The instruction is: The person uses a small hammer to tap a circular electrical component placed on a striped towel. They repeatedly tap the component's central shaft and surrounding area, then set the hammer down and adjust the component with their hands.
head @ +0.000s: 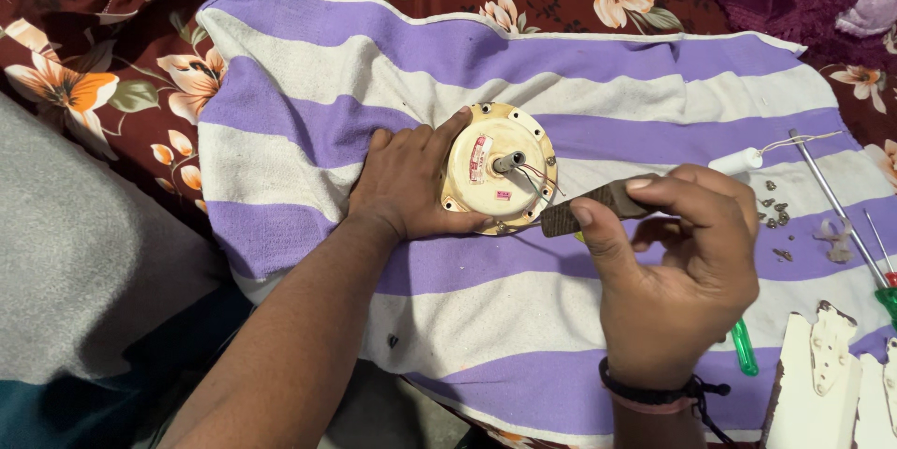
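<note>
Two bare hands work over a round cream motor housing (498,169) lying flat on a purple-and-white striped towel (392,85), near the towel's centre. The left hand (408,183) lies palm-down on the towel with its fingers spread and released, pressed against the housing's left rim without closing around it. The right hand (687,262) is clenched around a dark, flat file-like tool (584,209), whose far end touches the housing's near-right edge, close to the thin wires (537,178) that leave the central shaft (507,163). Good practice here, by judgement, is firm sideways bracing from the left hand, so the housing cannot spin or slide on the soft cloth, and a shallow tool angle kept off the wires. Right of the housing lie a small white cylinder (735,162) on a string, a scatter of small screws (774,211), and a long metal rod (832,201); a green screwdriver handle (744,346) shows beneath the right wrist, and white fan blades (822,384) occupy the near-right corner. Open towel extends far and left of the housing; the right side is crowded, and the towel's near edge lies close to the forearms.
</note>
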